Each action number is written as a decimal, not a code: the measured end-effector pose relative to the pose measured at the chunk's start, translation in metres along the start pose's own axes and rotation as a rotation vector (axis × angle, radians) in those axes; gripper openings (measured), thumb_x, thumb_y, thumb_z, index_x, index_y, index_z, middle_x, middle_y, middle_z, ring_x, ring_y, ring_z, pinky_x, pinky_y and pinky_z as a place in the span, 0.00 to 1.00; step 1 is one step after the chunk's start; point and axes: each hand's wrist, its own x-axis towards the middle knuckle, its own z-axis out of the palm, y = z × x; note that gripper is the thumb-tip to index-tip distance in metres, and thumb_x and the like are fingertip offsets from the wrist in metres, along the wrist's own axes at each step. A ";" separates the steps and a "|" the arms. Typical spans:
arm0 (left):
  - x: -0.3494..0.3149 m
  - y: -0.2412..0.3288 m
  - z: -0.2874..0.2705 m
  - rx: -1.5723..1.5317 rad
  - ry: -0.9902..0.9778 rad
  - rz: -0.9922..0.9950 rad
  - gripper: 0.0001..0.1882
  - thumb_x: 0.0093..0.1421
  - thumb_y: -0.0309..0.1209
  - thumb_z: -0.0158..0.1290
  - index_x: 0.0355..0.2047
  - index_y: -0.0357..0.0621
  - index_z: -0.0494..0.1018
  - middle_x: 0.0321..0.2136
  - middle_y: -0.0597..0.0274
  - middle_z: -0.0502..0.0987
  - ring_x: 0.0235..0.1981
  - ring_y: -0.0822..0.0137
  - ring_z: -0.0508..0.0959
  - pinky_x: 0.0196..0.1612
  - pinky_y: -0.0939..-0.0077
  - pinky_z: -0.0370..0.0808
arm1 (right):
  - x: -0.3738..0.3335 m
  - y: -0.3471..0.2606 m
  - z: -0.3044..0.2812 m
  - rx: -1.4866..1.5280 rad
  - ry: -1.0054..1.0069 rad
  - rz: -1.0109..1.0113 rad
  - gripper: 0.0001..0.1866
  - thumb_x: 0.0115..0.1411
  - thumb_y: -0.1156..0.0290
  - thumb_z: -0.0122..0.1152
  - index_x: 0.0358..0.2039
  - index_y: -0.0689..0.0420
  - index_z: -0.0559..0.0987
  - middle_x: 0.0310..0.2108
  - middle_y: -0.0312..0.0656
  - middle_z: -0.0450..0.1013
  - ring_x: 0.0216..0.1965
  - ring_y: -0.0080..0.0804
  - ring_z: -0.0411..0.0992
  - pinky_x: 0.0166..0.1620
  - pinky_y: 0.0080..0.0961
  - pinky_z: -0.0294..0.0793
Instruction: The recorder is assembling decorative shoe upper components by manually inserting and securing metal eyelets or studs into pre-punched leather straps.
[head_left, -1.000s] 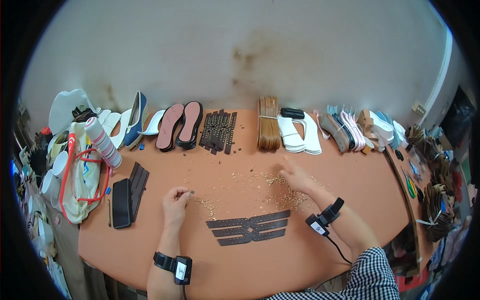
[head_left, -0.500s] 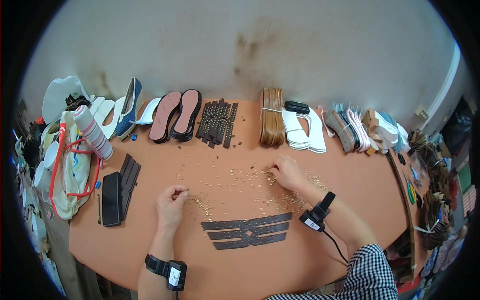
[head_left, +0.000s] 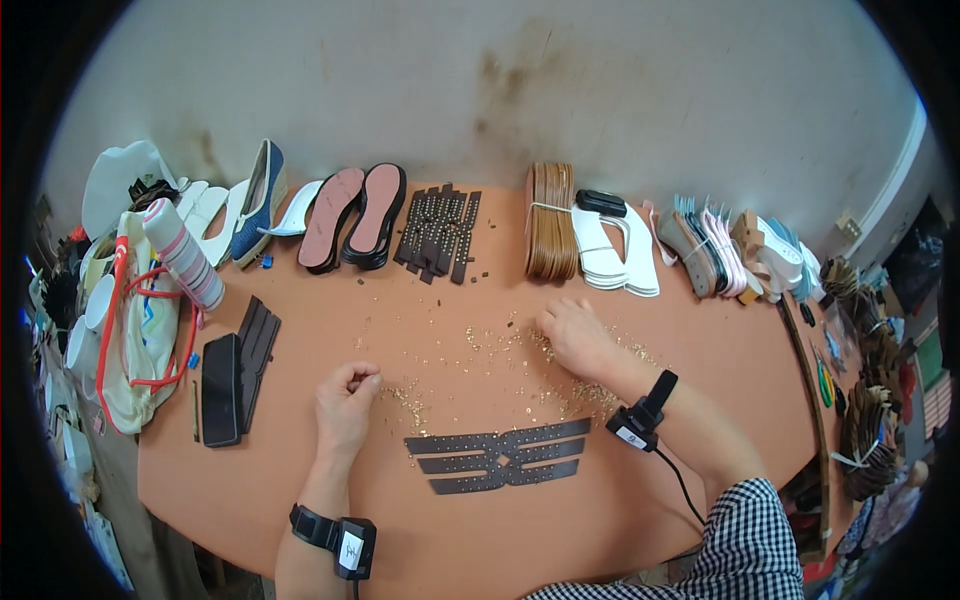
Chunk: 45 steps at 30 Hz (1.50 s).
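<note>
A dark brown strappy leather piece [head_left: 503, 441], set with rows of small gold studs and with a diamond-shaped hole at its middle, lies flat in front of me. Loose gold studs [head_left: 405, 404] are scattered beyond it. To the left of the piece, my left hand [head_left: 345, 408] hovers with thumb and fingers pinched; whatever is between them is too small to make out. Farther off on the right, my right hand [head_left: 580, 342] reaches down among the studs, its fingers curled together and their tips mostly hidden. Each wrist wears a black strapped device.
Toward the wall lie pink-topped soles [head_left: 377, 215], a pile of studded brown straps [head_left: 438, 235], a tied brown bundle [head_left: 550, 222] and white cutouts [head_left: 618, 258]. On the left are a black case [head_left: 221, 390] and a striped bottle [head_left: 185, 254]. Shoe parts [head_left: 700, 250] stand at right.
The whole view has shifted slightly. My left fingers have changed their pinch a little, while my right hand stays over the studs. The leather piece lies as before.
</note>
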 end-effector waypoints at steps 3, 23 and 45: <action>0.001 -0.009 -0.001 0.045 -0.005 0.023 0.04 0.53 0.20 0.53 0.30 0.37 0.74 0.22 0.71 0.72 0.22 0.83 0.68 0.27 0.90 0.66 | 0.001 -0.002 0.002 -0.116 0.023 -0.072 0.07 0.51 0.73 0.45 0.28 0.60 0.72 0.30 0.46 0.69 0.38 0.40 0.67 0.41 0.35 0.63; -0.040 0.041 0.029 0.436 -0.611 0.418 0.07 0.47 0.26 0.56 0.29 0.41 0.74 0.23 0.58 0.72 0.27 0.62 0.73 0.30 0.72 0.71 | -0.096 -0.069 -0.017 0.400 -0.099 0.072 0.06 0.54 0.74 0.46 0.30 0.64 0.65 0.24 0.54 0.68 0.27 0.53 0.70 0.31 0.44 0.69; -0.037 0.036 0.028 0.500 -0.579 0.402 0.07 0.47 0.24 0.56 0.29 0.38 0.74 0.24 0.57 0.74 0.27 0.61 0.75 0.30 0.72 0.72 | -0.085 -0.087 -0.023 0.206 -0.173 -0.010 0.05 0.55 0.74 0.45 0.29 0.63 0.64 0.28 0.52 0.66 0.27 0.50 0.71 0.30 0.41 0.71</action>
